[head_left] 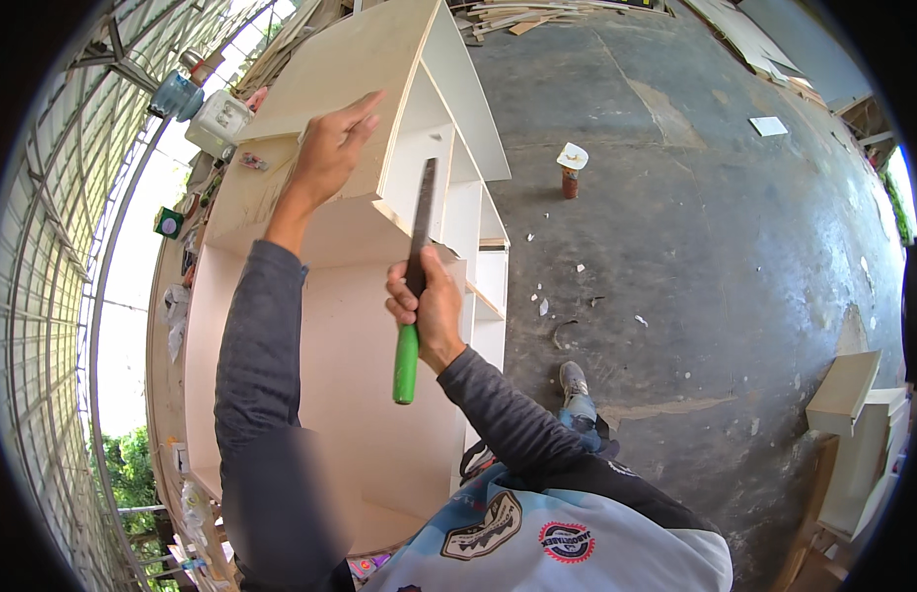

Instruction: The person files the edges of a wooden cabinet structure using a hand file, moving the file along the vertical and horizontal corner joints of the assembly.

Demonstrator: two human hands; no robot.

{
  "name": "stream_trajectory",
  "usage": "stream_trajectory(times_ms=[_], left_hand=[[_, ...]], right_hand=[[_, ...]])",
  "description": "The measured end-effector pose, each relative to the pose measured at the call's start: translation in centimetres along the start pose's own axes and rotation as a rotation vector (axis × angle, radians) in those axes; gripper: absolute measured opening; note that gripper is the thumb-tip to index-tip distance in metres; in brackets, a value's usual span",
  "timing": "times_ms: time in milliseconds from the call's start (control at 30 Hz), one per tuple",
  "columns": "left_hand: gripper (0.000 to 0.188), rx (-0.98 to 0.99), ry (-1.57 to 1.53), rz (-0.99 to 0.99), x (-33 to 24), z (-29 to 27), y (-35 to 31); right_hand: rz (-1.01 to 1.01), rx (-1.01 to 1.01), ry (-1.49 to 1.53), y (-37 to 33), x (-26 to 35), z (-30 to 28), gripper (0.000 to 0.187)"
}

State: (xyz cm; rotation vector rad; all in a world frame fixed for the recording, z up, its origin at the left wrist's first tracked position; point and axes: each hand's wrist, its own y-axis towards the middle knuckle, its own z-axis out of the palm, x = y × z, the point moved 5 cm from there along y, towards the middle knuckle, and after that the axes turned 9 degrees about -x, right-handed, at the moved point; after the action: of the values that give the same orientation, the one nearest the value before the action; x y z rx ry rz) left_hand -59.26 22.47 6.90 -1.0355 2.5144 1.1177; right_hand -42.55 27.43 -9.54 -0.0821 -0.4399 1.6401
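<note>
My right hand (437, 308) grips a flat file (425, 202) around the lower end of its dark blade. The file's green handle (406, 365) sticks out below my fingers, and its tip points up and away over the cabinet edge. My left hand (332, 150) is held up with its fingers stretched out, holding nothing. It is over or against the pale top panel of a large cabinet (350, 49); whether it touches the panel I cannot tell. Open white compartments (463, 207) line the cabinet's right side, and a wide pinkish-white bay (350, 355) spreads below my arms.
On the grey floor (675, 257) stands a brown can (570, 185) topped with something white, amid scattered scraps. White box-like parts (848, 405) lie at the lower right. Along the left are a blue water bottle (177, 96), a green tin (168, 222) and a metal grille (54, 247).
</note>
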Motion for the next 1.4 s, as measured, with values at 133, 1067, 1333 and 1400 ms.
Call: stream_trajectory(times_ms=[133, 1067, 1333, 1400], left_hand=[[0.046, 0.011, 0.184, -0.051, 3.6, 0.2, -2.7], [0.06, 0.214, -0.076, -0.222, 5.9, 2.0, -5.4], [0.061, 0.292, -0.244, -0.127, 5.1, -0.2, -5.4], [0.061, 0.298, -0.216, -0.095, 4.8, -0.2, -5.5]], right_hand=[[0.1, 0.029, 0.088, -0.3, -2.4, 2.1, 0.042], [-0.072, -0.087, -0.003, 2.7, -2.1, 6.8, 0.018], [0.048, 0.014, 0.029, 0.9, -0.5, 3.9, 0.036], [0.054, 0.045, 0.03, 0.2, -0.1, 4.3, 0.037]])
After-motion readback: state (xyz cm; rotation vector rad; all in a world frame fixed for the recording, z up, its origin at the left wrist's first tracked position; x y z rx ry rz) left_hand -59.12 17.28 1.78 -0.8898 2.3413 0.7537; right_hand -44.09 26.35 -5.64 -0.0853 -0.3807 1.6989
